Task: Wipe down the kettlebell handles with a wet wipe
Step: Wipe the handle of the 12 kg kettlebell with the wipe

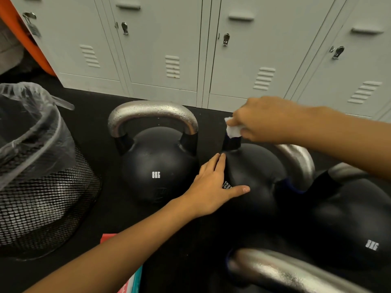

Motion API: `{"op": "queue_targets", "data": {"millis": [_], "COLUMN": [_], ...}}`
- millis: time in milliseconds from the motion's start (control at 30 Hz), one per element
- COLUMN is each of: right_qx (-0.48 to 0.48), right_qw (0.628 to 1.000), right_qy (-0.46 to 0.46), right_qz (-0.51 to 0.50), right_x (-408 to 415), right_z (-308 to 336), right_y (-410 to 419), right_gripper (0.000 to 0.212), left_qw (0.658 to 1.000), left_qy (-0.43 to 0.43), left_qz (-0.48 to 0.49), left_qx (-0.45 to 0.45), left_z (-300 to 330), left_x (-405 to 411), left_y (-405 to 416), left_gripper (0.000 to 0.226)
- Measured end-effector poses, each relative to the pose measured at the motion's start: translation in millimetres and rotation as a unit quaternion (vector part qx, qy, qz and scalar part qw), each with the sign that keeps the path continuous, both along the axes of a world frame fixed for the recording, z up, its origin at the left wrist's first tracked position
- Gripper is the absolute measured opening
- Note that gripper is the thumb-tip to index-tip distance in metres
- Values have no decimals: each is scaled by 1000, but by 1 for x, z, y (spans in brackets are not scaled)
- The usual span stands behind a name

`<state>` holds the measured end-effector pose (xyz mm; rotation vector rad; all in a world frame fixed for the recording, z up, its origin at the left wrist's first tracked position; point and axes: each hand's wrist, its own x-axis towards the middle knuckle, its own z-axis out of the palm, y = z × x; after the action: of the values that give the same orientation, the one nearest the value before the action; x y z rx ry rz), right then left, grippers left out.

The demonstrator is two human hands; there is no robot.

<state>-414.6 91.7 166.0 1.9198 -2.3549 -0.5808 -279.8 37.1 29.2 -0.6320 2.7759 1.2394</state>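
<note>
We see a small white wet wipe [232,129] pinched in the curled fingers [243,123] of the right hand [268,120], pressed against the left upright of the handle of the middle black kettlebell [254,178], just above where the handle's dark band meets the ball. The far side of that handle [300,163], bare silver metal, curves down behind the right forearm. The left hand [213,187] lies flat on the ball of the same kettlebell, its fingers straight and together against the left flank, the thumb spread out across the front.

Just beside it to the left on the black rubber floor [101,132] stands a black kettlebell marked 8KG [156,166], upright, its silver handle [152,113] beaded with droplets. To the right, touching or nearly touching the middle one, sits another black kettlebell marked 8KG [355,225]. At the near edge a fourth silver handle [285,271] shows, blurred.

Towards the floor's left edge stands a black mesh bin with a clear plastic liner [42,187]. Grey metal lockers [169,45] line the far edge. A red and teal packet [127,282] lies under the left forearm.
</note>
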Motion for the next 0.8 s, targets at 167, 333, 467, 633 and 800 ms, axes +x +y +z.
{"op": "queue_targets", "data": {"millis": [167,333,467,633,800], "right_qx": [26,-58,-125,-163,-120], "right_qw": [993,921,927,975,982], "right_qy": [-97,-339,-301,-34,85], "right_qz": [-67,-185,-184,-147,-118], "right_x": [-9,-24,-14,17,27], "right_z": [-7,7,10,-9,-17], "right_y": [-34,-12,29,85,83], "right_gripper": [28,31,41,50,54], "left_qw": [1000,1000,1000,1000,1000], "left_qy": [0,-1,4,1,5], "left_qz": [-5,-10,-8,-10,-5], "left_qx": [-8,-9,-10,-12,-13], "left_z": [0,0,-1,0,-3], "left_x": [4,6,6,6,6], "left_y": [-1,-3,-2,-2,-1], "left_gripper": [101,100,100,100,101]}}
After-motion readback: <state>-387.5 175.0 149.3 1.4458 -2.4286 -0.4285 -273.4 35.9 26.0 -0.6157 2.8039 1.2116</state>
